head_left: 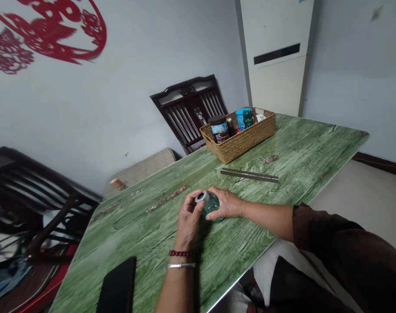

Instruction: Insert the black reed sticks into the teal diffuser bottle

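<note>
A small, rounded, blue-green glass bottle (211, 203) stands tilted slightly at the near part of the green table. Its neck has a pale grey collar around a dark opening. My left hand (188, 217) curls round the collar side, thumb against the neck. From the other side, my right hand (226, 203) grips the glass body, thumb low and fingers over the back. Both hands are closed on the bottle and partly cover it. Just beyond my right hand lie several thin dark brown sticks (250, 175), side by side.
A woven basket (243, 147) with a dark-lidded jar (219, 128), a green bottle (248, 118) and packets stands at the back of the table (145, 234). A black flat object (117, 284) lies front left. Dark wooden chairs (191, 111) stand beyond and left.
</note>
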A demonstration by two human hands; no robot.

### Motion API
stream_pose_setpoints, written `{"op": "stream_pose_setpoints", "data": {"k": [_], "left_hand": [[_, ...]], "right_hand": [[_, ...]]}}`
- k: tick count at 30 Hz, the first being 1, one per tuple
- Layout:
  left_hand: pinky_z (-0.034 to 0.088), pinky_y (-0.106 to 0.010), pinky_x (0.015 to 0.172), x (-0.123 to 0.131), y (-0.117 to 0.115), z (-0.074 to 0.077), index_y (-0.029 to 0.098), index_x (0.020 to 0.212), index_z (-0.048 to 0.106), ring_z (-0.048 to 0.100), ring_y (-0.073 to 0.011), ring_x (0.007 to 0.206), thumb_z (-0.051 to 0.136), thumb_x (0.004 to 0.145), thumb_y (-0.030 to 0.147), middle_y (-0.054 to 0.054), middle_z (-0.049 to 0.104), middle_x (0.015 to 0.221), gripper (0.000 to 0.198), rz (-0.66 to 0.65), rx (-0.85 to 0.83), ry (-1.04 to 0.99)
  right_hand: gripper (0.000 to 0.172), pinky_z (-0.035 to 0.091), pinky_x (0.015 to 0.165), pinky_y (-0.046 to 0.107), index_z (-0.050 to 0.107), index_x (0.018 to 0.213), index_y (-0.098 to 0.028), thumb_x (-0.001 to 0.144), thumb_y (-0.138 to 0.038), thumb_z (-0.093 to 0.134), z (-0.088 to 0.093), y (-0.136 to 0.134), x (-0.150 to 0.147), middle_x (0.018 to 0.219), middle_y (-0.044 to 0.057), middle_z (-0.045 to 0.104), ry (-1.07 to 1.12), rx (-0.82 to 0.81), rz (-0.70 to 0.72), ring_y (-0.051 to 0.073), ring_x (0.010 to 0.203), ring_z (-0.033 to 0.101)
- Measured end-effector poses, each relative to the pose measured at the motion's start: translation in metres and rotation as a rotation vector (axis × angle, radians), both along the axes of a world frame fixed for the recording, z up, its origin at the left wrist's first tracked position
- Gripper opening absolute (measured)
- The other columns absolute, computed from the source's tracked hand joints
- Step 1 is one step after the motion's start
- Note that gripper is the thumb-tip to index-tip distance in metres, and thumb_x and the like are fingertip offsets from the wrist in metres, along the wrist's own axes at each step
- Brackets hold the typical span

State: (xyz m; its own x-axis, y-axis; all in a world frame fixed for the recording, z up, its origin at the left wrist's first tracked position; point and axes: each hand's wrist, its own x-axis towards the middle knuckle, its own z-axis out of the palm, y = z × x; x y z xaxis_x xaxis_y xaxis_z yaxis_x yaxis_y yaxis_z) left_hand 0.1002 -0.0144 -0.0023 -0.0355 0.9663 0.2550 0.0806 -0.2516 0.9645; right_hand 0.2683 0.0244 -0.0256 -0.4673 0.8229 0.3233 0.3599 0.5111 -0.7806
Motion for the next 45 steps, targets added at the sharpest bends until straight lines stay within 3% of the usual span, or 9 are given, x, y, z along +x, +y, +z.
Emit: {"op": "stream_pose_setpoints", "data": {"k": [8,13,16,22,26,32,37,41,45], "left_hand": [[0.048,-0.042,0.103,-0.006,-0.008,0.0,0.026,0.123,0.063,0.062,-0.0265,0.12,0.074,0.081,0.051,-0.012,0.062,0.139,0.05,-0.219,-0.054,-0.122],[0.048,-0.04,0.099,-0.01,-0.003,0.003,0.022,0.108,0.072,0.063,-0.0255,0.106,0.078,0.075,0.052,-0.007,0.069,0.109,0.045,-0.054,0.062,0.175],[0.049,-0.036,0.094,-0.009,-0.003,0.004,0.022,0.102,0.072,0.063,-0.0228,0.098,0.079,0.076,0.045,-0.005,0.069,0.101,0.035,-0.024,0.083,0.202],[0.045,-0.037,0.103,-0.008,-0.009,0.002,0.025,0.118,0.067,0.061,-0.024,0.115,0.074,0.084,0.041,-0.008,0.068,0.124,0.039,-0.222,0.013,-0.03],[0.043,-0.04,0.107,-0.01,-0.006,-0.003,0.024,0.117,0.068,0.057,-0.0281,0.127,0.076,0.081,0.045,-0.011,0.059,0.142,0.042,-0.23,-0.011,-0.063],[0.047,-0.035,0.095,-0.016,0.002,-0.001,0.022,0.087,0.07,0.064,-0.0232,0.103,0.085,0.069,0.048,-0.005,0.069,0.104,0.035,-0.039,0.062,0.068],[0.045,-0.041,0.104,-0.019,-0.005,0.007,0.025,0.122,0.064,0.061,-0.0272,0.12,0.069,0.086,0.051,-0.01,0.067,0.128,0.045,-0.241,0.013,0.0],[0.045,-0.044,0.101,-0.018,-0.004,0.012,0.022,0.13,0.063,0.059,-0.0303,0.119,0.063,0.084,0.067,-0.012,0.064,0.128,0.064,-0.104,0.16,0.232],[0.047,-0.041,0.091,-0.013,-0.004,0.018,0.021,0.116,0.07,0.061,-0.0258,0.097,0.067,0.084,0.053,-0.008,0.068,0.104,0.045,0.017,0.225,0.577]], "right_hand": [[0.072,0.048,0.082,0.033,0.057,0.126,-0.022,0.064,-0.044,0.086,-0.004,0.004,0.002,0.102,0.003,0.071,-0.004,-0.042,0.031,0.025,0.096,0.067],[0.07,0.047,0.083,0.032,0.057,0.123,-0.023,0.063,-0.044,0.087,-0.005,0.002,0.002,0.103,0.002,0.069,0.022,0.003,0.056,0.023,0.096,0.066],[0.072,0.047,0.084,0.033,0.057,0.124,-0.023,0.063,-0.045,0.087,-0.006,0.001,0.001,0.104,0.003,0.069,0.019,0.018,0.054,0.024,0.098,0.066],[0.073,0.048,0.082,0.033,0.056,0.124,-0.02,0.063,-0.048,0.087,-0.006,0.002,0.0,0.104,0.005,0.069,-0.023,0.02,0.037,0.025,0.097,0.067],[0.074,0.048,0.082,0.034,0.056,0.124,-0.02,0.063,-0.047,0.087,-0.003,0.001,0.001,0.104,0.005,0.069,-0.034,0.002,0.026,0.026,0.096,0.067],[0.069,0.048,0.083,0.032,0.058,0.121,-0.023,0.062,-0.043,0.088,0.001,-0.002,0.001,0.103,0.003,0.07,0.014,-0.005,0.035,0.024,0.097,0.067],[0.074,0.048,0.084,0.034,0.055,0.123,-0.021,0.062,-0.044,0.089,-0.002,0.0,0.0,0.106,0.005,0.069,0.003,0.025,0.027,0.025,0.098,0.066],[0.073,0.048,0.086,0.035,0.055,0.121,-0.021,0.061,-0.043,0.089,-0.002,-0.001,-0.001,0.105,0.005,0.068,0.003,0.052,0.03,0.025,0.098,0.066],[0.069,0.048,0.087,0.035,0.055,0.117,-0.021,0.061,-0.04,0.088,0.0,-0.005,-0.001,0.106,0.005,0.067,0.001,0.097,0.024,0.025,0.098,0.065]]}}
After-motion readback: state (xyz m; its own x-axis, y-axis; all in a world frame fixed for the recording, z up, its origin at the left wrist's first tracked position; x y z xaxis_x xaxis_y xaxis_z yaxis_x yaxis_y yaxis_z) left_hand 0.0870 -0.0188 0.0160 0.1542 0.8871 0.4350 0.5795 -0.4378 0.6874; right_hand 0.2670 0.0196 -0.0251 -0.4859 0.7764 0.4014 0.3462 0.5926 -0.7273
